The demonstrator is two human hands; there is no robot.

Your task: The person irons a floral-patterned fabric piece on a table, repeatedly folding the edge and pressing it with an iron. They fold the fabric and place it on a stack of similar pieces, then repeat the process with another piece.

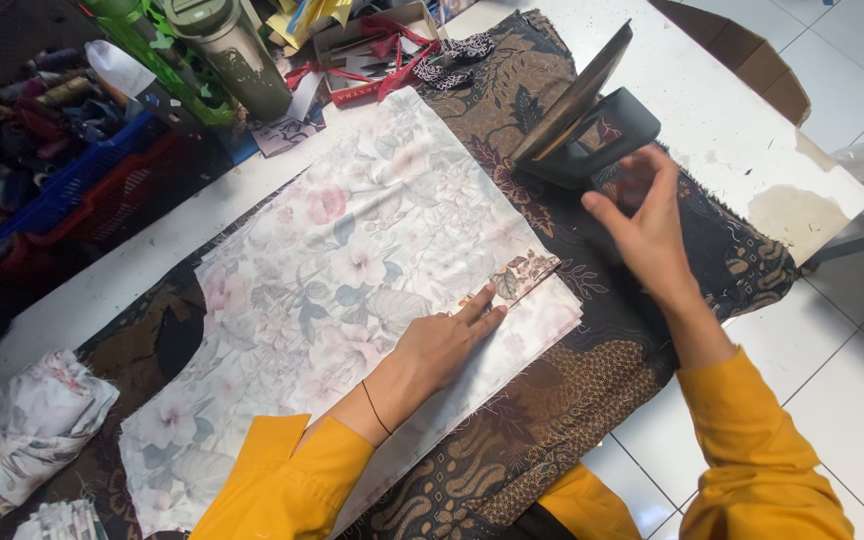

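A pale floral fabric piece (352, 260) lies spread flat on a dark patterned cloth (572, 390) that covers the white table (712, 110). My left hand (447, 340) rests flat on the fabric's right part, fingertips at a small folded-over corner (522, 272) with a darker floral print. My right hand (647, 220) is at the handle of a dark clothes iron (582, 110), which stands upright on its heel at the cloth's far edge. The fingers look partly open, and the hand is a little blurred. Both arms wear yellow sleeves.
Blue and red baskets (62, 190) with thread spools stand at the far left. A green bottle (237, 55) and a box of red ribbons and scraps (382, 45) sit at the back. Folded floral fabric (17, 430) lies near left. White floor tiles are on the right.
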